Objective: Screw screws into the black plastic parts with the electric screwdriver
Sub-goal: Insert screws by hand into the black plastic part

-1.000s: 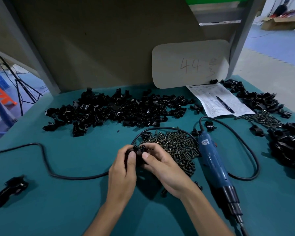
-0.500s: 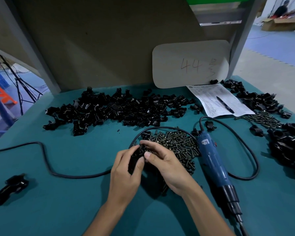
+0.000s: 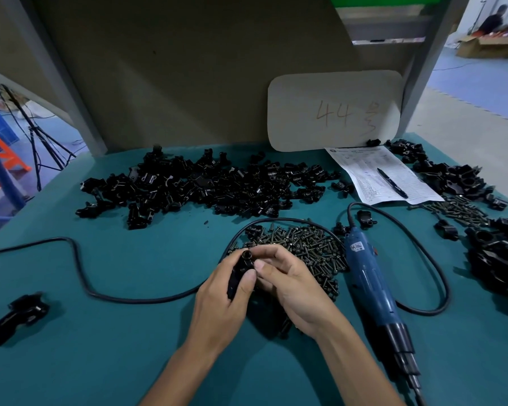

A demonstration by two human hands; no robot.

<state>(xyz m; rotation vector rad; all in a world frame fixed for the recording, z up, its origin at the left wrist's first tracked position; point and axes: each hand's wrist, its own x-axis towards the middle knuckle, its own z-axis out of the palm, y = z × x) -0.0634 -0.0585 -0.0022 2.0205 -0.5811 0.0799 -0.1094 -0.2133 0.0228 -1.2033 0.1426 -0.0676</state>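
Part turned ring-end up since 1 s ago. Left hand grips it; right hand pinches its top, fingers curled.

Spread over the teal counter: black plastic parts heaped at the back, screws piled centrally, blue electric screwdriver beside them, black cord, printed sheet under a pen.
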